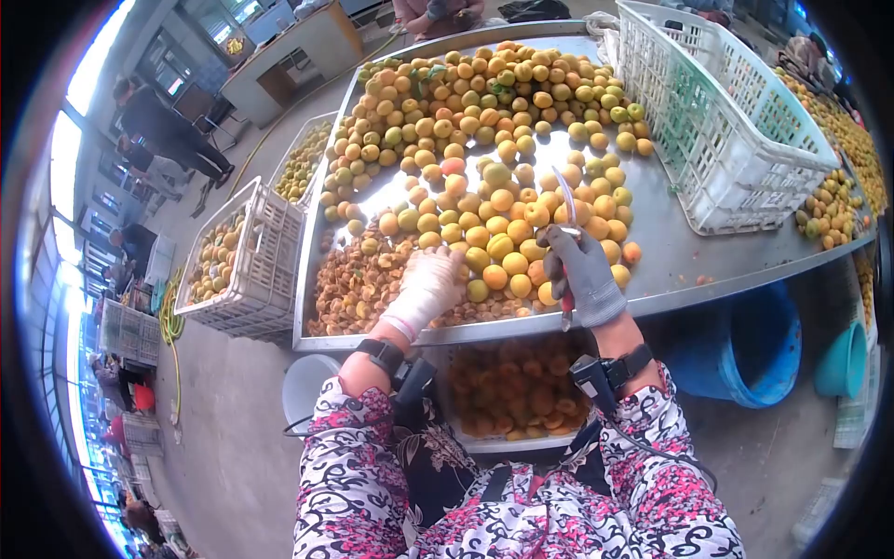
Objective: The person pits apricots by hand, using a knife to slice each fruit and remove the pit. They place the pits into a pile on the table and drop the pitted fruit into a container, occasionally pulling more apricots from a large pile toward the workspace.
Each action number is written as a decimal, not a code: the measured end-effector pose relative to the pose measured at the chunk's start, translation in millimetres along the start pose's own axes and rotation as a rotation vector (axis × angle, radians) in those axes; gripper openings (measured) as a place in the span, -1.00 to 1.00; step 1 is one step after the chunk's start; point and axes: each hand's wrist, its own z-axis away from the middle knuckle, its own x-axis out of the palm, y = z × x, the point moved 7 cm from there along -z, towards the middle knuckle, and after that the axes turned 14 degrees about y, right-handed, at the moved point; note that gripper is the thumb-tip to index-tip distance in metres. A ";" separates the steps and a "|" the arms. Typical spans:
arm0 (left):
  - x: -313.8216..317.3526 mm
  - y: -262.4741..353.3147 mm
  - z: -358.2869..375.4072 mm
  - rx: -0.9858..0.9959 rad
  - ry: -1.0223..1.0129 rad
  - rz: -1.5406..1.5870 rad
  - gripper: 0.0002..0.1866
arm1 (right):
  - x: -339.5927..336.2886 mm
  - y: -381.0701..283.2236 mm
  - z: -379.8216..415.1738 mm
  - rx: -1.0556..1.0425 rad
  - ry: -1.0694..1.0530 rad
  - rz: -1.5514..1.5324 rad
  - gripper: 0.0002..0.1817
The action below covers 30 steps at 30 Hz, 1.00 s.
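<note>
My right hand (587, 275), in a grey glove, is closed around a knife (566, 200). Its thin curved blade points away from me over the fruit, and a bit of red handle shows below the fist. My left hand (430, 284), in a whitish glove, rests at the near edge of the apricot pile (494, 224). Its fingertips touch or nearly touch the fruit, and whether they grip one is hidden. Beside that hand lies a heap of brown apricot stones (358, 289). Both hands are over the metal table (689, 265).
A white crate (736, 140) stands on the table at right. Below are a crate of halved apricots (517, 387), a blue barrel (745, 349) and a whitish bucket (307, 387). Filled crates (251, 265) stand at left. A person (438, 14) is across the table.
</note>
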 end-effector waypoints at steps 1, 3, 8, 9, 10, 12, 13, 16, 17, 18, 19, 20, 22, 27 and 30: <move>-12.7 -6.2 1.6 -0.065 0.050 0.092 -0.46 | -1.8 0.6 0.4 0.019 -0.007 -0.029 -0.71; -32.3 -15.8 3.9 -0.191 0.212 0.364 -0.50 | -6.3 3.8 1.6 0.046 -0.010 -0.061 -0.69; -80.1 -8.1 42.0 -0.514 0.072 1.356 -0.57 | 10.7 12.0 8.7 0.063 -0.100 -0.069 -0.73; -93.2 -4.3 54.5 -0.494 -0.002 1.335 -0.54 | 15.1 14.0 9.7 0.050 -0.117 -0.041 -0.73; -102.5 -3.7 65.8 -0.548 -0.075 1.394 -0.47 | 19.0 18.7 9.9 0.083 -0.136 -0.088 -0.74; -104.3 -8.6 71.2 -0.564 -0.088 1.517 -0.45 | 22.6 18.2 14.2 0.081 -0.156 -0.065 -0.75; -106.0 -8.6 76.4 -0.583 -0.092 1.651 -0.42 | 26.4 19.7 16.8 0.076 -0.181 -0.029 -0.75; -88.5 11.8 61.1 -0.555 -0.015 2.018 -0.39 | 35.5 27.0 19.1 0.101 -0.205 0.007 -0.75; -83.4 22.7 52.5 -0.549 -0.018 2.115 -0.36 | 35.0 28.1 19.1 0.100 -0.179 0.020 -0.75; -71.4 30.0 41.7 -0.502 -0.020 2.216 -0.35 | 34.4 30.6 17.9 0.115 -0.157 -0.031 -0.74; -64.7 38.5 30.1 -0.478 0.022 2.302 -0.36 | 32.9 30.0 16.6 0.113 -0.137 -0.029 -0.74; -61.8 44.3 21.8 -0.459 0.054 2.330 -0.36 | 32.2 25.2 14.9 0.078 -0.135 -0.048 -0.74; -53.7 52.4 13.6 -0.447 0.068 2.365 -0.37 | 31.2 18.3 10.2 0.032 -0.171 -0.120 -0.61; -49.0 46.6 9.2 -0.432 0.190 2.044 -0.43 | 31.1 26.4 2.7 0.030 -0.153 -0.075 -0.65; -51.8 42.7 12.6 -0.351 0.425 1.693 -0.43 | 39.7 37.0 6.3 0.201 -0.233 -0.228 -0.66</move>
